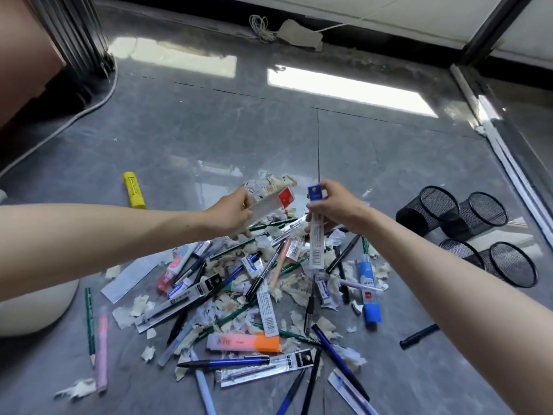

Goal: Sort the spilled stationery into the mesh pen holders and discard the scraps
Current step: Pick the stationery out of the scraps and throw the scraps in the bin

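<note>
A heap of spilled stationery (239, 295) covers the grey floor: pens, pencils, refill packets, highlighters, glue sticks and torn paper scraps. Above its far side my left hand (232, 215) grips a flat packet with a red top (270, 202). My right hand (335, 209) pinches a long clear refill packet with a blue top (316, 232), which hangs down over the heap. Several black mesh pen holders (466, 235) lie on their sides at the right, apart from both hands.
A yellow glue stick (133, 190) lies alone at the left, a black marker (419, 336) at the right. A white rounded object (36, 307) sits under my left forearm. A cable (89, 107) runs along the left. A metal door track (496, 139) borders the right.
</note>
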The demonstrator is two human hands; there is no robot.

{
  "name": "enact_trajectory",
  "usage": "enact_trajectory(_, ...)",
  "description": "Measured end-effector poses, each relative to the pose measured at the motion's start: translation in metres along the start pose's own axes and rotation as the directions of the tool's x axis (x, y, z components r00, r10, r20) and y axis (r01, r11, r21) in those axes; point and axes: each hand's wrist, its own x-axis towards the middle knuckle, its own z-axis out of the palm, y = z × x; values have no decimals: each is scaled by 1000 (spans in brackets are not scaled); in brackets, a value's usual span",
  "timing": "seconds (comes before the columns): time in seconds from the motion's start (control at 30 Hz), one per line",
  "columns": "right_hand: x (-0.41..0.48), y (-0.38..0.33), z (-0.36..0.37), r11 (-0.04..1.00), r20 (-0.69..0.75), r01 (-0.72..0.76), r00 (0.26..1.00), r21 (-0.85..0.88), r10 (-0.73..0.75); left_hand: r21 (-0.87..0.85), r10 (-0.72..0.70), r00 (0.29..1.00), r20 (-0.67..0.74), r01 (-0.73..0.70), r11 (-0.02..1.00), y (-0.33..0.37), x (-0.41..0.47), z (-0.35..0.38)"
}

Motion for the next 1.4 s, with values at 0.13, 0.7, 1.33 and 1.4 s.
enact_trajectory(0.13,-3,13,9,987,185,-163,969,-5,161,19,-57,976,211,54,998,-6,-28,-3)
enact_trajectory(0.7,24,28,50,832,35,156,986,-532,-162,827,240,966,91,-208,522,-18,-4,3)
enact_trajectory(1.33,55,20,92,190,362,458,848,-869,-388,788,-52,998,19,17,616,-32,19,-11)
enact_trajectory(1.4,51,17,85,193,363,472,832,-860,-419,718,-45,998,-44,63,693,-35,23,-22)
